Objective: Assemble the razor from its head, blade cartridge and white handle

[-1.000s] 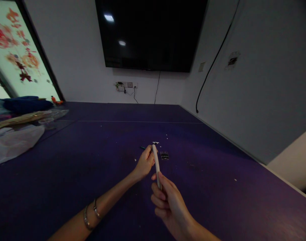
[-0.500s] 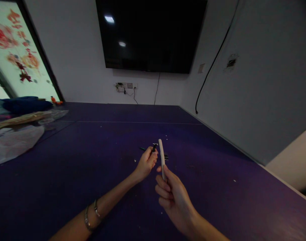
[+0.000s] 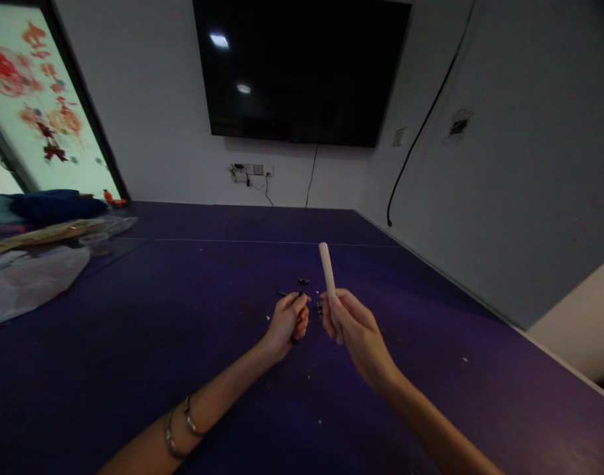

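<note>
The right hand point(image 3: 355, 324), just right of the frame's centre, grips a white stick point(image 3: 326, 267) between thumb and fingers; the stick stands nearly upright, its top leaning slightly left and its lower end showing below the fingers. The left hand point(image 3: 283, 324), near the centre, is curled round a slim black tool point(image 3: 295, 340), whose ends show above and below the fist. Just above that fist is a small dark crosspiece point(image 3: 303, 282); whether it joins the tool I cannot tell. Between the hands, partly hidden by the right fingers, lies a small dark block point(image 3: 320, 308), and a green piece point(image 3: 282, 293) shows just above the left hand. Two bangles point(image 3: 170, 435) circle the left forearm, lower left. White scraps are scattered over the purple surface point(image 3: 223, 277), which fills the lower frame. At the left edge lie a clear bag point(image 3: 39, 280) and blue cloth point(image 3: 59, 206), below a bright glass panel point(image 3: 15, 125) with red decorations. A dark TV point(image 3: 306, 72) hangs top centre, with sockets point(image 3: 252, 170) beneath; a black cable point(image 3: 425, 122) trails down the wall, upper right.
</note>
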Demonstrator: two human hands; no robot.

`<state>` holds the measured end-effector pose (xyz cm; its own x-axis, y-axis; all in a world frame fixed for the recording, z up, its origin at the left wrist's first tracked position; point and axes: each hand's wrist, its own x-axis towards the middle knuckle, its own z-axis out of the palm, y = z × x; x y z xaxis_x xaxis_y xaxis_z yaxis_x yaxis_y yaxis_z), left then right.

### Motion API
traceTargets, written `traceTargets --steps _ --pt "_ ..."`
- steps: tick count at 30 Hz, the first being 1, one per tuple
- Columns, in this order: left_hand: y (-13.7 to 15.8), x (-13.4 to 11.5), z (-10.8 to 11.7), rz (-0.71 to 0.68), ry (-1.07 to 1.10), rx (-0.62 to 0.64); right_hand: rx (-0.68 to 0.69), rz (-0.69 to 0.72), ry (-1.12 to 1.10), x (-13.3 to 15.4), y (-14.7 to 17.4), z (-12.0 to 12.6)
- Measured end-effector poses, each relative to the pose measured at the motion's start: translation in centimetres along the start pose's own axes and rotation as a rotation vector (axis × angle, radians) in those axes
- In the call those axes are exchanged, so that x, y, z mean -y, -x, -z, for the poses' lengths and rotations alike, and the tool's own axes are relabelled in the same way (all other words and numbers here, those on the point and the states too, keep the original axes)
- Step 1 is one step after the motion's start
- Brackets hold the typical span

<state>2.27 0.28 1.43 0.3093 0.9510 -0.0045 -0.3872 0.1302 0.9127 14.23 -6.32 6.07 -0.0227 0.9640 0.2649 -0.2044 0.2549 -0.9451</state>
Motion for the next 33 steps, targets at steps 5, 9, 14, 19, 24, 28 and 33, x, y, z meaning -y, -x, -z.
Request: traceTargets --steps 5,9,14,19,24,28,33 --pt "0.6 -0.8 -0.6 0.217 0.181 -0.116 -0.022 0.193 0.533 -0.1 -6.0 4.5" --pt "1.2 -1.0 -1.0 0.284 0.264 -0.184 0.01 0.144 0.822 -1.7 -7.7 6.9" --pt "1.6 -0.7 -1.3 0.266 0.273 -0.234 0.116 0.072 0.99 -2.9 -7.5 7.7" --pt "1.7 -0.5 -1.2 0.266 0.266 -0.246 0.172 0.053 1.024 -3.2 -7.7 7.8" --pt "1.6 -0.1 -0.8 0.257 0.249 -0.261 0.124 0.071 1.011 -3.4 -8.1 8.0" --pt "1.6 0.1 -0.8 0.269 0.247 -0.246 0.193 0.033 0.956 -4.1 -8.2 8.2" --pt "1.7 0.1 -0.8 0.257 0.234 -0.239 0.156 0.047 0.954 -4.7 -8.2 8.3"
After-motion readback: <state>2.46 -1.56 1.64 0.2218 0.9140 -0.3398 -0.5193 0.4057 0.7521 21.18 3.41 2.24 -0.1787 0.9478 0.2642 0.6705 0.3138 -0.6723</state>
